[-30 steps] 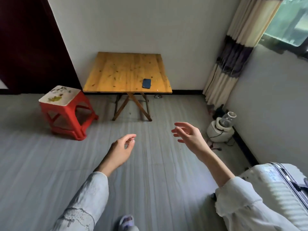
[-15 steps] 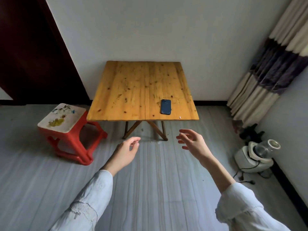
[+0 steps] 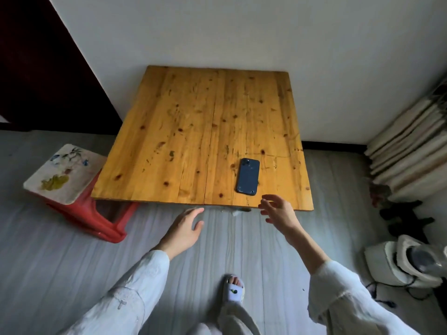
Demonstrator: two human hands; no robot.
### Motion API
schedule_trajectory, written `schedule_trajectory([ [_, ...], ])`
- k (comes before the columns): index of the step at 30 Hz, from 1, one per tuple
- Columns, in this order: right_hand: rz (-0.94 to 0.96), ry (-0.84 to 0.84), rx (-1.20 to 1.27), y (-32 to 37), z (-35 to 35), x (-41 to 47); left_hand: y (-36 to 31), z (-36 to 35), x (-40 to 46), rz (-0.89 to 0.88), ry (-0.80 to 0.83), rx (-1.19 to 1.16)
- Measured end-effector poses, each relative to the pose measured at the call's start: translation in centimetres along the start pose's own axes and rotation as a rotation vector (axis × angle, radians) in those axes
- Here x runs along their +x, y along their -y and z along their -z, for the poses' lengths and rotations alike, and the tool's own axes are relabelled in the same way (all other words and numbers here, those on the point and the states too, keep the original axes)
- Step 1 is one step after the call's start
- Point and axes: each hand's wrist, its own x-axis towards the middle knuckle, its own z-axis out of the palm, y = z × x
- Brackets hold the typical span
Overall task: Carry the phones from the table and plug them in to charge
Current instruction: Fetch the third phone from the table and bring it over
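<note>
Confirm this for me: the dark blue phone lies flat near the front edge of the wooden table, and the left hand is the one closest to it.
Not quite. The phone does lie flat near the front edge of the wooden table, but the head view shows the right hand, open and just short of it, is closest. The left hand hangs farther off, below the table edge.

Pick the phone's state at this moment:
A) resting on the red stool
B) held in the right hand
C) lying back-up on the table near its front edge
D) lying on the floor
C: the phone lies camera-side up on the table, just beyond the open right hand.
</note>
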Motion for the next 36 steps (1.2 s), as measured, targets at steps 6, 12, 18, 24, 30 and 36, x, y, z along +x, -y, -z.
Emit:
schedule_trajectory([
  [6, -0.169, 0.066, -0.12, -1.2, -1.5, 9.9, 2.0, -1.8, 7.9, 0.093, 0.063, 0.165],
  [12, -0.253, -0.006, -0.269, -2.6, -4.5, 18.2, 5.0, -3.4, 15.5, 0.166, 0.099, 0.295],
  [18, -0.313, -0.209, -0.474, -2.9, -7.5, 22.4, 8.4, -4.1, 20.1, 0.199, 0.152, 0.472],
  [24, -0.488, -0.268, -0.572, -2.0, -9.6, 23.5, 8.5, -4.5, 20.2, 0.211, 0.134, 0.506],
  [30, -0.639, -0.276, -0.414, -1.4, -9.1, 24.3, 7.9, -4.4, 20.2, 0.23, 0.147, 0.519],
  [36, -0.621, -0.275, -0.251, -2.4, -8.3, 23.9, 7.6, -4.1, 20.2, 0.214, 0.15, 0.518],
])
